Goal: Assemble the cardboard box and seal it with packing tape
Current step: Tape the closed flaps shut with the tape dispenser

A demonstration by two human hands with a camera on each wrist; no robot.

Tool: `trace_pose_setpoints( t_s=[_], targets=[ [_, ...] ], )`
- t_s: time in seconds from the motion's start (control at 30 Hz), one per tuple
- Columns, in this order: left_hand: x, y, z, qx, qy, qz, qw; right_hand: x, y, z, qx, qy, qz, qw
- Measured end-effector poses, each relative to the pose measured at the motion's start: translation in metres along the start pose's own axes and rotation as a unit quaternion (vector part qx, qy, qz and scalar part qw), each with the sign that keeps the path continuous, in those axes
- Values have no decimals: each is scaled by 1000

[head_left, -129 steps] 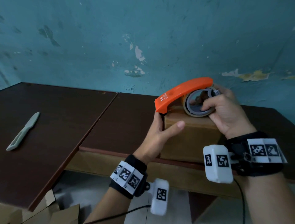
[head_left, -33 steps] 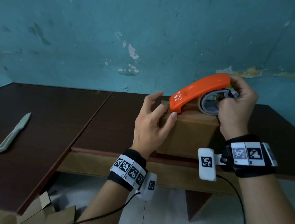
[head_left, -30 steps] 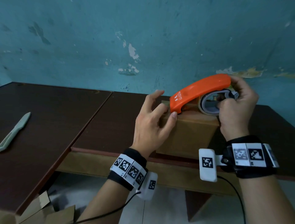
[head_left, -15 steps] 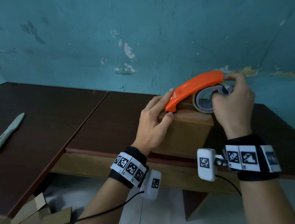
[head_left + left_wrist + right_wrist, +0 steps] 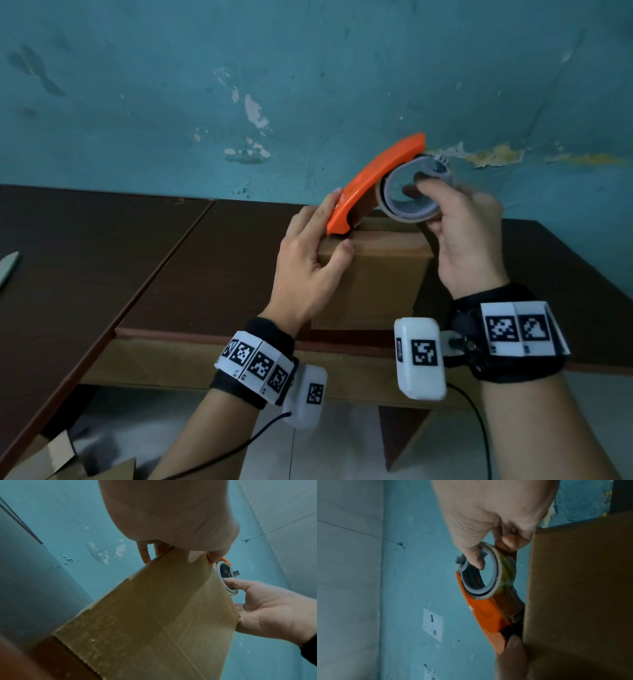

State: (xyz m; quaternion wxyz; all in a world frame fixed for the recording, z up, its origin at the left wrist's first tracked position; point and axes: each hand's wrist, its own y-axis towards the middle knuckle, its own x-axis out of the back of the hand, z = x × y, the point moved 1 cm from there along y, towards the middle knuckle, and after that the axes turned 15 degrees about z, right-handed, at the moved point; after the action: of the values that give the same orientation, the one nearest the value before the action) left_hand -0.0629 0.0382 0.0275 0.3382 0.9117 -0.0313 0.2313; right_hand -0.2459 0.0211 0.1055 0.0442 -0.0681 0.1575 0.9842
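A closed cardboard box stands near the front edge of the dark table. An orange tape dispenser with a tape roll leans nose-down on the box's top left corner, tail raised. My right hand grips the dispenser, one finger hooked in the roll's core. My left hand rests on the box's left top corner, fingers stretched beside the dispenser's nose, thumb pressed on the front face. In the left wrist view the box fills the middle. The cutting edge is hidden.
A grey knife lies at the far left edge of the adjoining table. Cardboard pieces lie on the floor at lower left. The blue wall stands close behind the box.
The dispenser has tipped steeper, tail up, nose staying on the left top corner. My right hand shifted from over the handle to the roll. My left fingers slid up beside the nose.
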Motion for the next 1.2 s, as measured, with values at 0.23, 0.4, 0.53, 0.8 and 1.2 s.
trace_pose_setpoints(
  t_s=[0.23,0.4,0.53,0.8,1.2],
  targets=[
    [-6,3,-8,28,-23,-16,999,-25,-9,-5,80,-154,24,984],
    [-8,2,-5,78,-115,-24,990,-27,-11,-10,93,-151,-2,984],
    [-5,1,0,120,-125,-25,985,-22,-10,-8,95,-96,-14,991],
    [3,-3,-3,112,-98,-18,989,2,-4,-3,97,-116,-33,988],
    [6,-4,-4,89,-104,-14,990,21,-3,9,133,-326,-63,934]
  ],
)
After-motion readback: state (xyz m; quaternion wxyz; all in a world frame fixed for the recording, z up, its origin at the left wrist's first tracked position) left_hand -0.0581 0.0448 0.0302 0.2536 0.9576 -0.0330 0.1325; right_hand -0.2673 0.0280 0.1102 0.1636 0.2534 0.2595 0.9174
